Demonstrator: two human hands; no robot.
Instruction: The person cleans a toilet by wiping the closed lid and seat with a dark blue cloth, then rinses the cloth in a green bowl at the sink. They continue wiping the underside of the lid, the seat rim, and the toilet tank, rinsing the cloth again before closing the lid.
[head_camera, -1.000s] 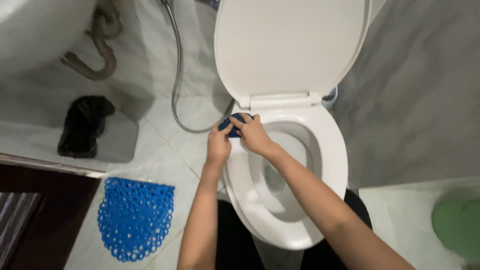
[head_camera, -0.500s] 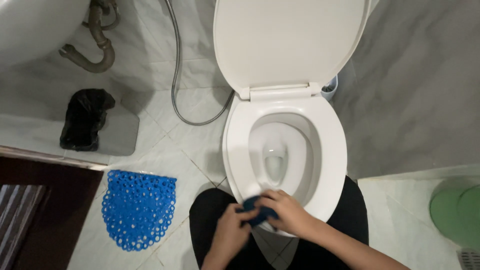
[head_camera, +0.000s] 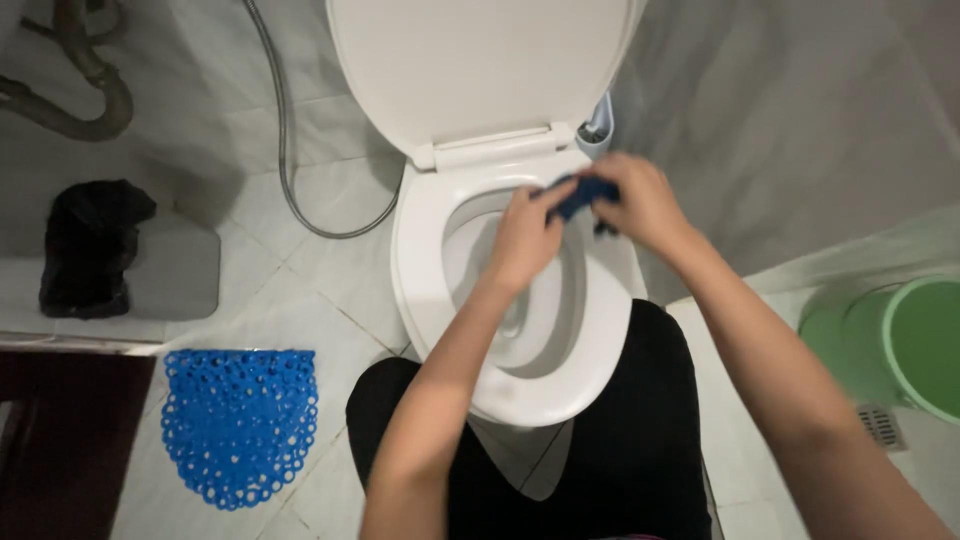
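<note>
A white toilet (head_camera: 420, 290) stands before me, its lid (head_camera: 480, 70) raised against the wall. Both my hands are over the back right part of the seat. My left hand (head_camera: 525, 240) and my right hand (head_camera: 640, 205) together pinch a small dark blue cloth (head_camera: 582, 193), which rests on or just above the seat rim near the hinge. Most of the cloth is hidden by my fingers. My forearms cross the bowl from below.
A blue perforated mat (head_camera: 240, 420) lies on the tiled floor at left. A black bag (head_camera: 90, 245), a drain pipe (head_camera: 80, 90) and a hose (head_camera: 290, 170) are further left. A green bucket (head_camera: 900, 340) stands at right beside a floor drain (head_camera: 882, 425).
Both hands with the cloth went from the back left of the seat to its front edge, and are now at the back right near the hinge. The camera view has shifted.
</note>
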